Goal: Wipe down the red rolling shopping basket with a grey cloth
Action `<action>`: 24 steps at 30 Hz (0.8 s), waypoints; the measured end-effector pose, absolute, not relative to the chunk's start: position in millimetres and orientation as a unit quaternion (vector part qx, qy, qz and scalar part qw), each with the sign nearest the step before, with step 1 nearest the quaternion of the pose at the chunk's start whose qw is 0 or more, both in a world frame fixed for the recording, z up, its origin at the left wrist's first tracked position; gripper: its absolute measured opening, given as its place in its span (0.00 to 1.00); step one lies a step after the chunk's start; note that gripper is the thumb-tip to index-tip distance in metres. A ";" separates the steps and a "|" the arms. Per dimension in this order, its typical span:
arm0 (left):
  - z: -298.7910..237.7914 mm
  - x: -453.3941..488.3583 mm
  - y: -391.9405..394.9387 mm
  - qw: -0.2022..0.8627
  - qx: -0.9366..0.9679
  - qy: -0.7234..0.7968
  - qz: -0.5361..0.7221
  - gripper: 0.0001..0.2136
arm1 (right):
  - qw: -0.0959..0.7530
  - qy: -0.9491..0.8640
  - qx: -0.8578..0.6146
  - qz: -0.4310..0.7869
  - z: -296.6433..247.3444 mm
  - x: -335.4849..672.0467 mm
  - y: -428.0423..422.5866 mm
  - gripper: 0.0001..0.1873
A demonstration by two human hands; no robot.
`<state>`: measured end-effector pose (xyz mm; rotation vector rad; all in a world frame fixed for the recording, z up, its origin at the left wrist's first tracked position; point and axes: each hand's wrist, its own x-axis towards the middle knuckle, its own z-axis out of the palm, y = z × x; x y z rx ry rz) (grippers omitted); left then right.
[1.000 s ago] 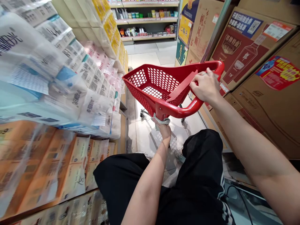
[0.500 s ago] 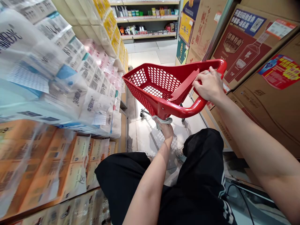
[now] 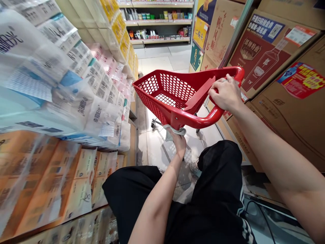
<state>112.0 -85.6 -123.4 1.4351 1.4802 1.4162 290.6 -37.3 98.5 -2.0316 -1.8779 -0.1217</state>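
A red plastic shopping cart point(image 3: 175, 84) with perforated basket walls stands before my knees, its looped handle toward me. My right hand point(image 3: 225, 93) is closed around the handle's right part, fingers wrapped over the bar. Below the near left corner of the basket, my left hand point(image 3: 179, 140) holds a pale grey cloth point(image 3: 175, 129) against the cart's underside. Its fingertips are hidden behind the cloth and the cart. Nothing lies in the visible part of the basket.
Stacked tissue packs point(image 3: 101, 101) crowd the left side, with orange packs point(image 3: 58, 176) lower down. Cardboard liquor cartons point(image 3: 269, 57) line the right. Stocked shelves point(image 3: 159, 22) stand at the far end of the tiled aisle floor point(image 3: 157, 64). A cart wheel point(image 3: 153, 124) shows beneath the basket.
Hardly anything differs. The left hand and cloth sit very slightly further left beneath the cart corner; the right hand keeps its hold on the handle.
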 end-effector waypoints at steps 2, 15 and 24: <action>-107.1 113.6 -90.5 0.260 0.568 0.564 0.540 0.33 | 0.186 -0.669 -0.718 -0.045 98.1 291.6 -38.3 0.23; -80.9 108.0 -93.5 0.200 0.607 0.555 0.532 0.36 | 0.218 -0.670 -0.709 -0.042 96.3 293.5 -44.3 0.23; -66.1 108.9 -87.0 0.157 0.645 0.541 0.516 0.42 | 0.195 -0.675 -0.710 -0.049 96.4 298.0 -42.0 0.23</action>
